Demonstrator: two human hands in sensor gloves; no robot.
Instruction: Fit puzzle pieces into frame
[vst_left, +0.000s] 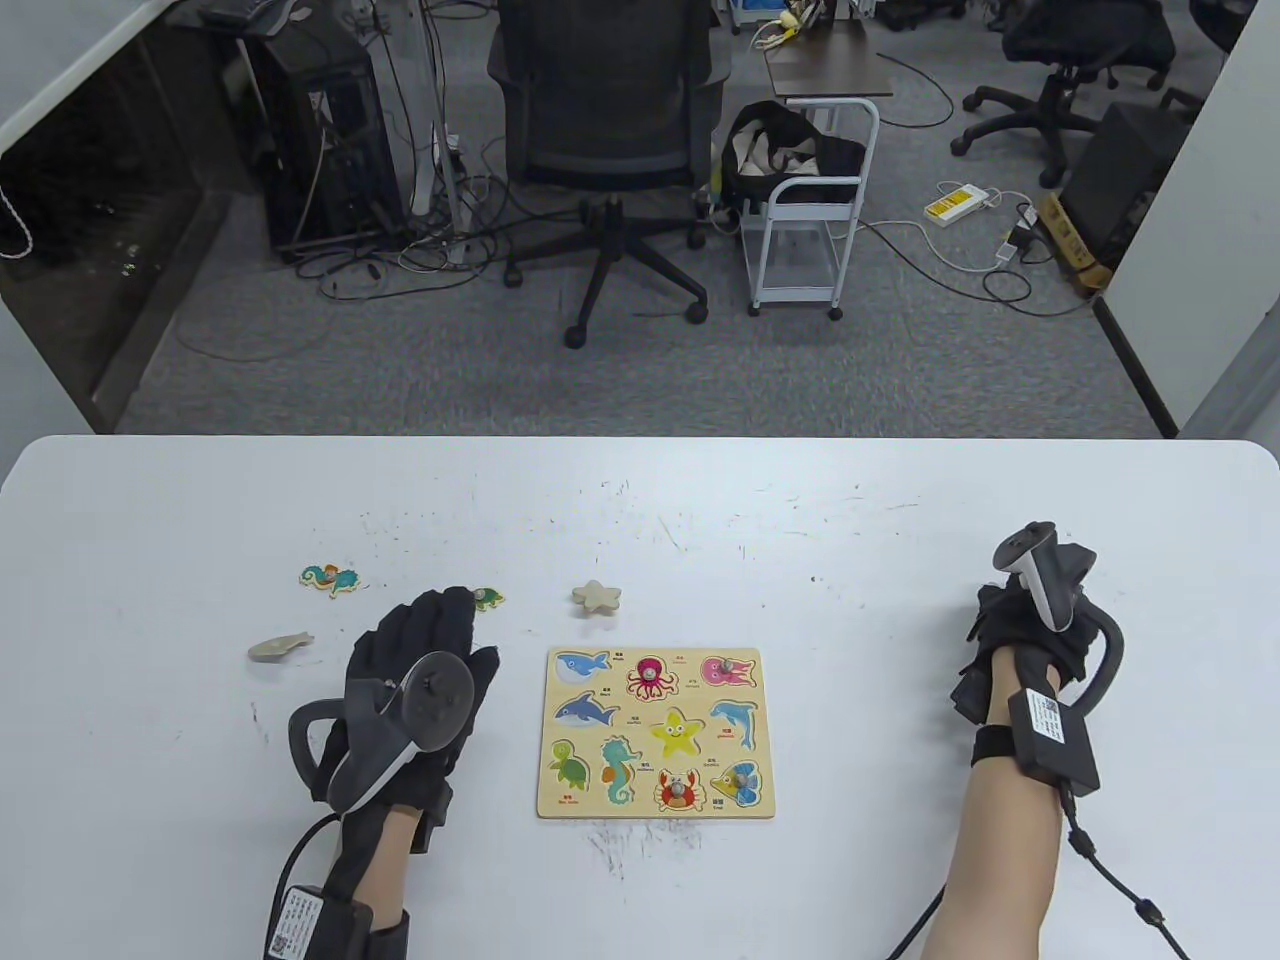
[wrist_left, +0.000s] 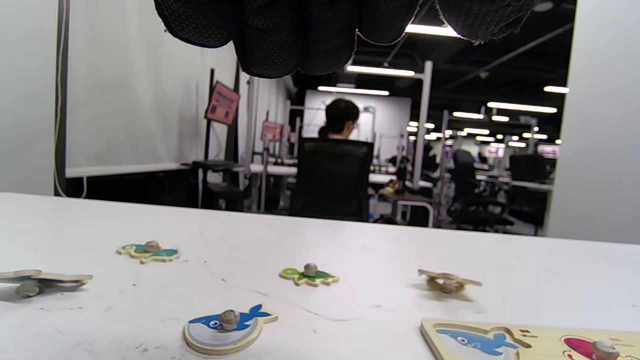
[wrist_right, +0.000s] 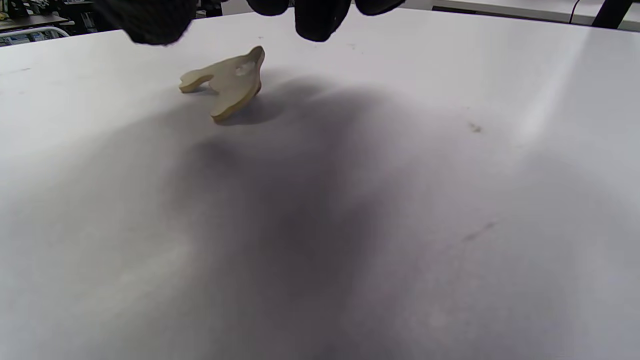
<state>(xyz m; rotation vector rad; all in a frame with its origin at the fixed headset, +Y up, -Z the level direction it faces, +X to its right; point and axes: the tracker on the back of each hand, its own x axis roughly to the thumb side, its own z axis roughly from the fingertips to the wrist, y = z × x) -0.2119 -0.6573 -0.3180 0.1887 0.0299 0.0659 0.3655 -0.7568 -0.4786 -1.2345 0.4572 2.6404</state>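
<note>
The wooden puzzle frame (vst_left: 760, 735) lies in the middle of the table, with octopus (vst_left: 652, 677), pink jellyfish (vst_left: 727, 672), crab (vst_left: 677, 790) and fish (vst_left: 740, 782) pieces seated. My left hand (vst_left: 440, 640) is spread open, palm down, left of the frame. It is above a blue whale piece (wrist_left: 227, 327) and not touching it. My right hand (vst_left: 1005, 625) is far right, holding nothing. Its fingertips (wrist_right: 320, 20) hover over a face-down piece (wrist_right: 227, 82) that lies tilted on the table.
Loose pieces lie left of and behind the frame: a seahorse (vst_left: 330, 579), a turtle (vst_left: 488, 598), a face-down star (vst_left: 597, 596) and a face-down fish-shaped piece (vst_left: 280, 647). The frame's corner shows in the left wrist view (wrist_left: 530, 342). The table's far edge (vst_left: 640, 438) lies beyond them.
</note>
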